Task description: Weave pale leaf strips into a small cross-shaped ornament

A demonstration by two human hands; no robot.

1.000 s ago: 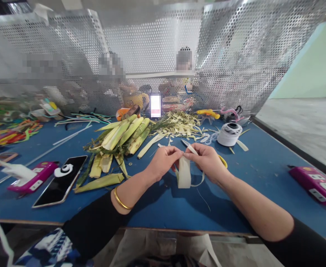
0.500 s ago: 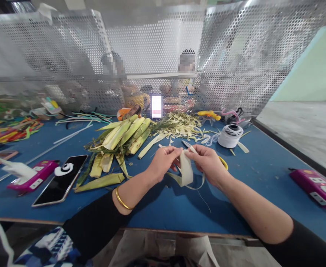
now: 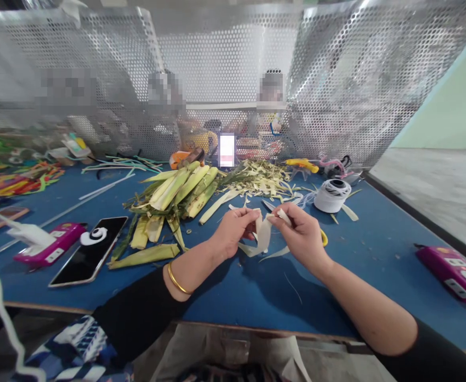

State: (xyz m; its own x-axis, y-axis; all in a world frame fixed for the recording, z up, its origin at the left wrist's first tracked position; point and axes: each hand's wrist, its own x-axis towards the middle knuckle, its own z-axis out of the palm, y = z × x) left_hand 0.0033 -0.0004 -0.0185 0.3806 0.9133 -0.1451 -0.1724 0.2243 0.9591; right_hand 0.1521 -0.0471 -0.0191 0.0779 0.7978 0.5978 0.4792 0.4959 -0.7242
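Observation:
Both hands are over the middle of the blue table. My left hand [image 3: 236, 228] pinches a pale husk strip [image 3: 262, 236], which hangs in a loop between the hands. Close by on the right, my right hand [image 3: 300, 228] is closed on the strip too, with a pale piece showing at its fingers. Scissors lie behind and under my right hand, their blade [image 3: 268, 204] and yellow handle [image 3: 324, 237] partly showing. To the left is a pile of green-yellow corn husks [image 3: 181, 191]. Husk shreds [image 3: 262, 178] are heaped behind the hands.
A white thread spool [image 3: 331, 197] stands at the right. On the left lie a black phone [image 3: 89, 254] and a purple power strip [image 3: 52, 244]; another purple strip [image 3: 454, 273] is far right. A perforated metal screen [image 3: 225, 63] closes the back, with people behind it.
My right hand has shifted slightly, and its fingers are more curled. The strip between the hands has turned and now hangs in a narrower, bent shape. The whole view has moved a little.

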